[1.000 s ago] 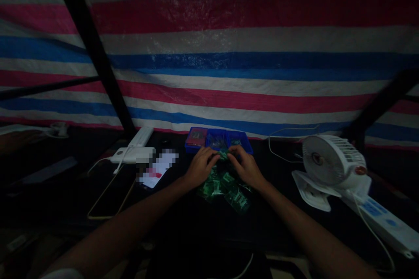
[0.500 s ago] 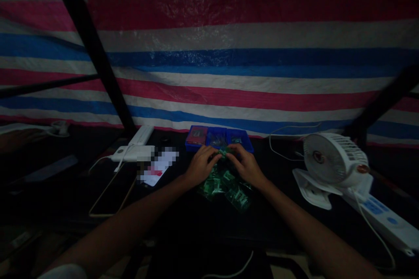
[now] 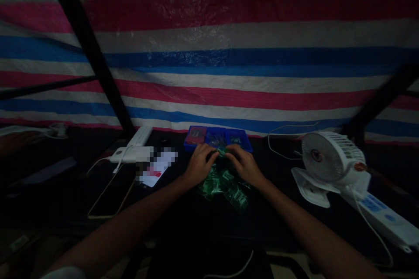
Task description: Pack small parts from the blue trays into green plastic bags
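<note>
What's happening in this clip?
A person's left hand and right hand hold a small green packet between them, just in front of a blue tray with three compartments. More green packets lie loosely piled on the dark table, nearer the person. It is too dim to tell what the held packet contains or whether it is open. A white fan stands off to the right.

I seem to be in a makeshift workshop. Striped plastic sheeting [image 3: 229, 35] is the wall; my dark table [image 3: 203, 222] carries blue parts bins [image 3: 190, 147].
</note>
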{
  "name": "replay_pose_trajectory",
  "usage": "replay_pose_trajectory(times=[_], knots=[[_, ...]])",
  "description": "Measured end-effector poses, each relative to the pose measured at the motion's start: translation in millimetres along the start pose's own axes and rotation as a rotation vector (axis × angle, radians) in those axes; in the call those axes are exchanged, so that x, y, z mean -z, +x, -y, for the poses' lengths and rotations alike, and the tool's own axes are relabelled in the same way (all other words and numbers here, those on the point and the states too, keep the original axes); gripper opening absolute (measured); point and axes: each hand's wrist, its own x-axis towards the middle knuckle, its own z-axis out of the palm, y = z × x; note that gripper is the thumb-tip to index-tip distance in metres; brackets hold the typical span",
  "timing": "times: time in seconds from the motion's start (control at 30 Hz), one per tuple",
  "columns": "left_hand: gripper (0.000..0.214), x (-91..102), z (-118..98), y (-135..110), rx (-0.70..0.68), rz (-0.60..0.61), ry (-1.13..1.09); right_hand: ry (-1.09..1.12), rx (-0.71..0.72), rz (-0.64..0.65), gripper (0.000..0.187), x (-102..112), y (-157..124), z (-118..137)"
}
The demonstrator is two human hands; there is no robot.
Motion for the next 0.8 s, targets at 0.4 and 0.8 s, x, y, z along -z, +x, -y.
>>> replay_pose_trajectory(times=[0.4,0.8], knots=[[0.015,0.7,2.0,-0.6,-0.036,0.038,-0.06,0.001,-0.029,-0.003,0.017,1.1,0.4,-0.3],[0.015,-0.7,2.4,-0.7,0.02,0.035,-0.04,0.001,-0.096,-0.022,0.019,-2.2,-2.6,-3.2]])
